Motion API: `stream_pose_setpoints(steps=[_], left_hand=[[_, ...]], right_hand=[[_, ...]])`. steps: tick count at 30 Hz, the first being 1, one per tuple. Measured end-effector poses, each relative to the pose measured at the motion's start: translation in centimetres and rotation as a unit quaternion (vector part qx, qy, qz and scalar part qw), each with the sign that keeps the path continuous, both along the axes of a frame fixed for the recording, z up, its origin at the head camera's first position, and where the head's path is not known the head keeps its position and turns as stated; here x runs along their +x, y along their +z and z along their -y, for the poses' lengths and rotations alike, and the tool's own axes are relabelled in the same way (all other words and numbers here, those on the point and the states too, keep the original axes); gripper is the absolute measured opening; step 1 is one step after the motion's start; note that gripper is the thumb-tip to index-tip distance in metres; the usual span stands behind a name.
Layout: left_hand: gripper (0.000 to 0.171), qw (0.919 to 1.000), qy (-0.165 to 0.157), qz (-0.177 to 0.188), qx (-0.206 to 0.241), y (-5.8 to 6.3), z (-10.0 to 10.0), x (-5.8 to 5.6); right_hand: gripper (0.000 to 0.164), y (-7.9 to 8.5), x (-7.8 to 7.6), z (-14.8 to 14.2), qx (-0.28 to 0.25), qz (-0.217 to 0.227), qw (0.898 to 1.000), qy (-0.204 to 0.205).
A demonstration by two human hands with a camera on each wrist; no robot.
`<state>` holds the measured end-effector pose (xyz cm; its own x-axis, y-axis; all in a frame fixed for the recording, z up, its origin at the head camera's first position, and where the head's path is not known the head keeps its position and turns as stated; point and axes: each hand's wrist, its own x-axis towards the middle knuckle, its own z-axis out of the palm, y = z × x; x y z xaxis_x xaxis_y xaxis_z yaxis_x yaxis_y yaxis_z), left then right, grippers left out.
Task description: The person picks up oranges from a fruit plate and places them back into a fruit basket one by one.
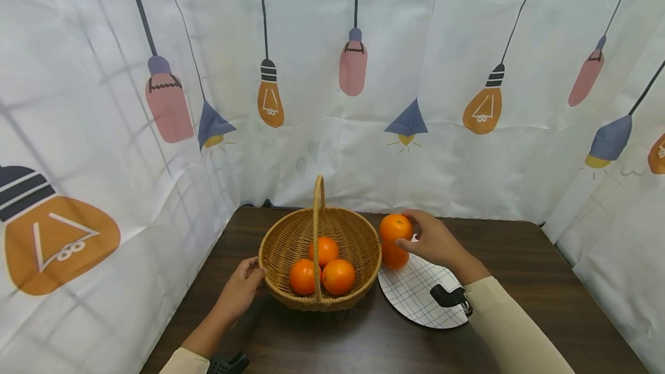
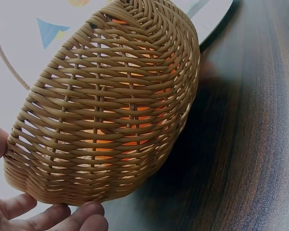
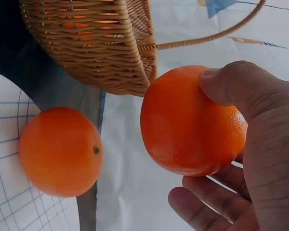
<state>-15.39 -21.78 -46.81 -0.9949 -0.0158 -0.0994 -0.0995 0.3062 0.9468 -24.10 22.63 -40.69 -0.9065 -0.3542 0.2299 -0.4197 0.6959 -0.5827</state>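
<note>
An orange (image 3: 190, 125) is held between the thumb and fingers of my right hand (image 1: 433, 240), raised beside the basket's right rim. Below it another orange (image 3: 60, 151) rests on a round white plate (image 1: 423, 293) with a blue grid pattern. The wicker basket (image 1: 275, 247) stands left of the plate, its tall handle upright. Inside it lie three oranges, one at the front right (image 1: 339, 277). My left hand (image 1: 241, 290) grips the basket's left rim, thumb at the edge and fingers against the woven side (image 2: 96, 110).
Everything stands on a dark brown wooden table (image 1: 519, 281). Behind and to the sides hangs a white curtain (image 1: 322, 154) printed with lamps and bulbs. A dark strap (image 1: 452, 298) sits on the right wrist.
</note>
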Motion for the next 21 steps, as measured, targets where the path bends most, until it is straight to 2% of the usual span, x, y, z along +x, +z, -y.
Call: stream_pose_setpoints(steps=[13,21], left_hand=[[0.059,1.0000,0.002,-0.001,0.001,0.1,-0.1,0.0],[0.058,1.0000,0.003,-0.003,0.001,0.2,-0.3,0.1]], right_hand=[[0.076,0.6,0.0,1.6,-0.016,0.021,1.000,0.012],[0.071,0.7,-0.1,2.8,-0.030,0.025,0.999,0.022]])
